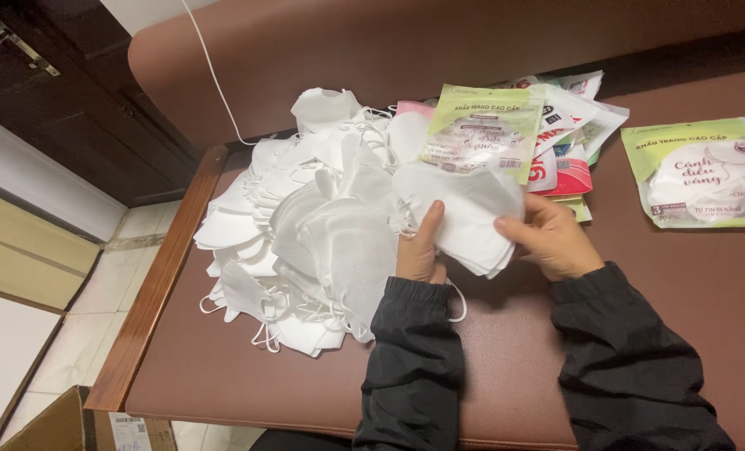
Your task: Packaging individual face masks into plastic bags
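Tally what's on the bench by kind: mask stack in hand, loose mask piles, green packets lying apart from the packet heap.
Mask stack, held by left hand and right hand: 1
Loose mask pile: 1
Green packets apart from the heap: 1, the packet at the right
Packet heap, too overlapped to count: 1
Total: 4

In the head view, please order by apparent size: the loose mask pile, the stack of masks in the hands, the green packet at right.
1. loose mask pile
2. green packet
3. stack of masks
The last two look close; unsure.
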